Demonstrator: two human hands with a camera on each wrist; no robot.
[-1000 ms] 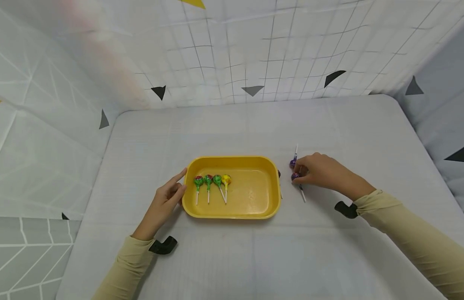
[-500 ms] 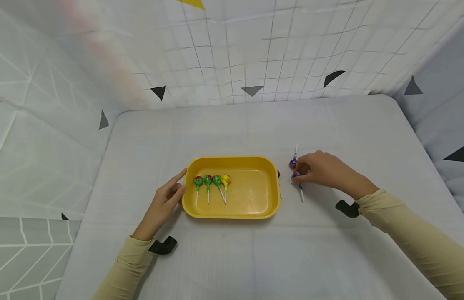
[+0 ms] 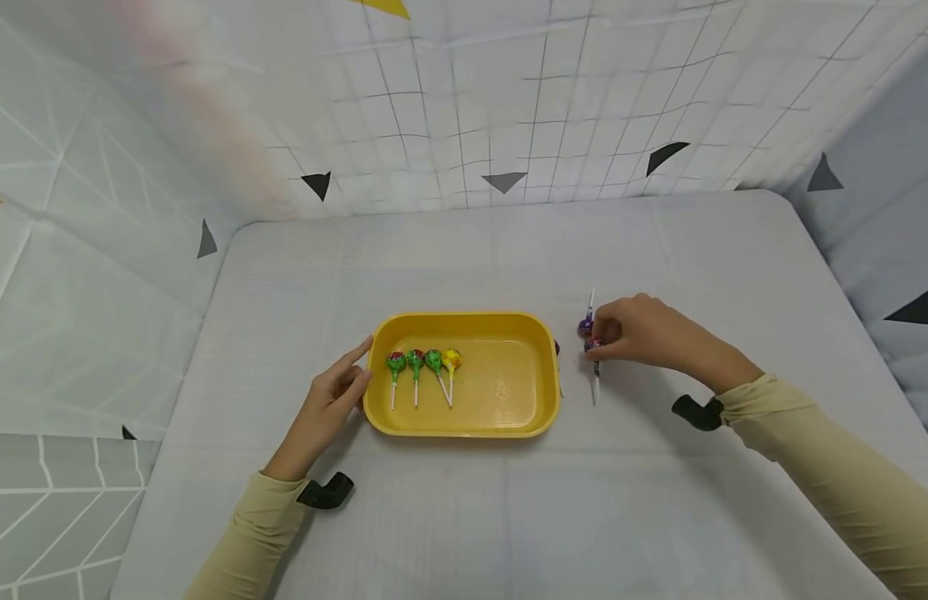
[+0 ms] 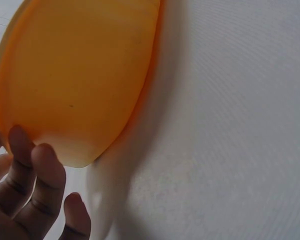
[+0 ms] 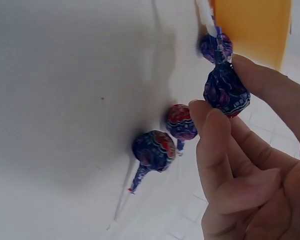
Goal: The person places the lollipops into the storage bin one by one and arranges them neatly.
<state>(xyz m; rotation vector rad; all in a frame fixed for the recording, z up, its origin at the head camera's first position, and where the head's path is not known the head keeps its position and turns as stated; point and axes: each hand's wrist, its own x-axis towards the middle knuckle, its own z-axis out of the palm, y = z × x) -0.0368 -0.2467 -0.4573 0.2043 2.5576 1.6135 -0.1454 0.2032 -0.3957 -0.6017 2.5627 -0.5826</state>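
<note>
Touching a yellow tray while pinching a purple lollipop

A white sheet with dark lines and triangles fills the top of the head view; below it, a pale table spans the middle and bottom. Beige sleeves enter from the lower left and lower right corners, each with a black piece at its cuff.

The tray lies in the centre of the frame. At its left end is the left hand, fingers spread, index finger and thumb touching the rim. Right of the tray, the right hand has its fingertips pressed together, pinching the purple lollipop by its wrapped head; the stick points toward the bottom of the frame.

Inside the tray's left half, three green lollipops and a yellow lollipop form a row, heads upward. In the right wrist view, a partly hidden lollipop is just beside the tray at upper right, while a blue-purple lollipop and a red-topped lollipop lie close together near the middle.
</note>
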